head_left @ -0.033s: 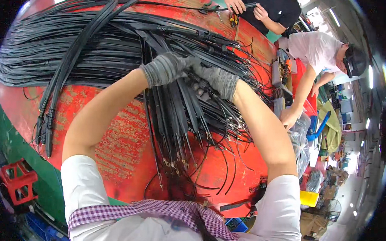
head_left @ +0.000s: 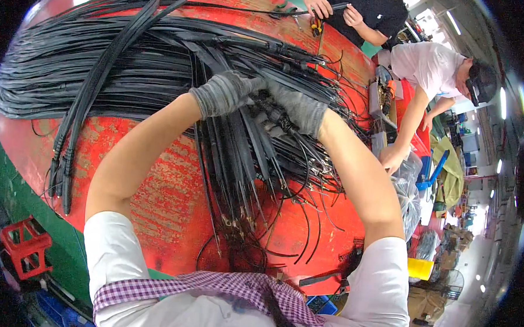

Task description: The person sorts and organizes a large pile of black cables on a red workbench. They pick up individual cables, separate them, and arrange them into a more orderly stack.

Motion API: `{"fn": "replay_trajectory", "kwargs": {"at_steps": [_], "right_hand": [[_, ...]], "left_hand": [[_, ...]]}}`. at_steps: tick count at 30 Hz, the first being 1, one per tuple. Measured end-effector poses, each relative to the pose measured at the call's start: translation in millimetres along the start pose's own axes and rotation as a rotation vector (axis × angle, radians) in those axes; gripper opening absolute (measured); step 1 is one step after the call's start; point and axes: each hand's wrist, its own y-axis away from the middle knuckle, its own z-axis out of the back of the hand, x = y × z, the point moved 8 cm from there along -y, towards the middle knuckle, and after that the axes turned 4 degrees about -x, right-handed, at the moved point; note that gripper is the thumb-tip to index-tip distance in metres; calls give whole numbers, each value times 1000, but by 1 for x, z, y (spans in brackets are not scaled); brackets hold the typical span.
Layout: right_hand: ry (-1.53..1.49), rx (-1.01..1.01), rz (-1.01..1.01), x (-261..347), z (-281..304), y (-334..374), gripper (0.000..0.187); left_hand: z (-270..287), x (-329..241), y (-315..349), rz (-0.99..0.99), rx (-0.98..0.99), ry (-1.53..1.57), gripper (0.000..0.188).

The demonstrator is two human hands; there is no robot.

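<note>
Both the left hand and right hand curl gloved fingers over black cables on the red bench, exact grip hidden, apparently gathering them, which next likely calls for steady pressure.

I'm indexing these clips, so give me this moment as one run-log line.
left hand: grey glove, at black cables | right hand: grey glove, close beside left | under cables: worn red table

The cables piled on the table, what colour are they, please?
The cables are black, best seen in the head view.
</note>
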Motion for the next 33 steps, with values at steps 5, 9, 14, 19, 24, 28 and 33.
{"fn": "replay_trajectory", "kwargs": {"at_steps": [5, 9, 14, 19, 24, 28, 33], "right_hand": [[90, -2, 99, -18, 31, 36, 52], [1013, -371, 432, -21, 31, 49, 31], [1543, -624, 696, -1, -7, 47, 32], [863, -289, 582, -10, 34, 21, 35], [436, -340, 114, -36, 44, 25, 34], [542, -333, 299, -38, 37, 27, 31], [1072, -566, 697, -29, 28, 50, 43]], "left_hand": [[0, 0, -3, 37, -37, 56, 37], [-6, 3, -3, 76, 23, -4, 35], [-8, 4, -1, 185, 114, -7, 35], [-12, -1, -4, 141, 173, -54, 45], [17, -40, 0, -79, -58, -289, 50], [-17, -41, -10, -49, 199, -195, 53], [20, -35, -11, 97, 72, -218, 49]]}}
